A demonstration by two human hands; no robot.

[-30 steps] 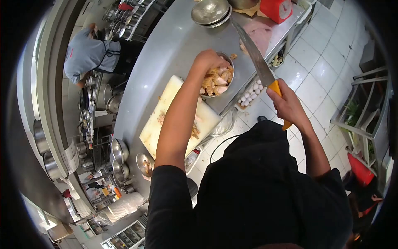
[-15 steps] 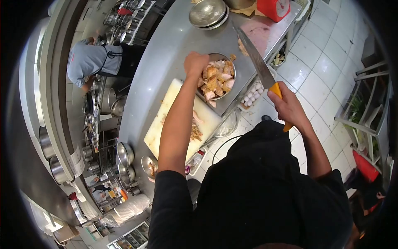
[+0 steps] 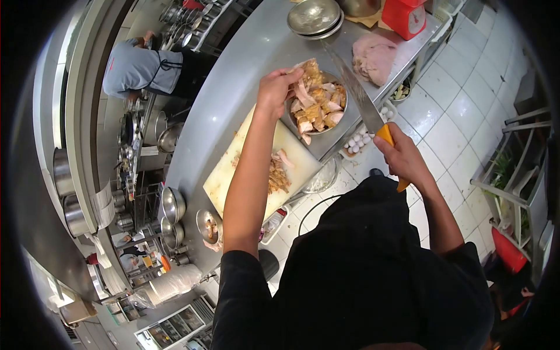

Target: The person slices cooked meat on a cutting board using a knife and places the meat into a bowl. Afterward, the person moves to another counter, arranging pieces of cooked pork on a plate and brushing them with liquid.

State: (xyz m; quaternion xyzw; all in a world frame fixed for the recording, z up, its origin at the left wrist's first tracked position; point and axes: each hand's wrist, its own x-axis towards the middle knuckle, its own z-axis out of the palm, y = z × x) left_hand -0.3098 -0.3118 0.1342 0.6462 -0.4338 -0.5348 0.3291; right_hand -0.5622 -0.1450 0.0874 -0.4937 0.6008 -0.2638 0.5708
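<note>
My left hand [image 3: 279, 90] pinches a piece of browned meat [image 3: 308, 76] at the left edge of a metal bowl. Chunks of cooked meat [image 3: 322, 108] fill that bowl [image 3: 345, 111]. In my right hand [image 3: 403, 153] is the yellow handle of a large knife [image 3: 360, 98], its blade pointing up and left past the bowl's right side. Below the bowl lies a white cutting board [image 3: 224, 178], partly hidden by my left forearm, with a pile of shredded meat [image 3: 279, 175] on it.
Stacked metal bowls [image 3: 315, 17], a red scale [image 3: 402, 20] and pale raw meat [image 3: 374, 57] are at the counter's far end. White eggs [image 3: 357, 141] sit below its edge. A small bowl [image 3: 209, 226] stands near the board. Another person [image 3: 143, 69] works at the upper left.
My left hand has come up from the bowl, and a piece of meat now shows in its fingers. The knife stays in my right hand. The view has shifted slightly.
</note>
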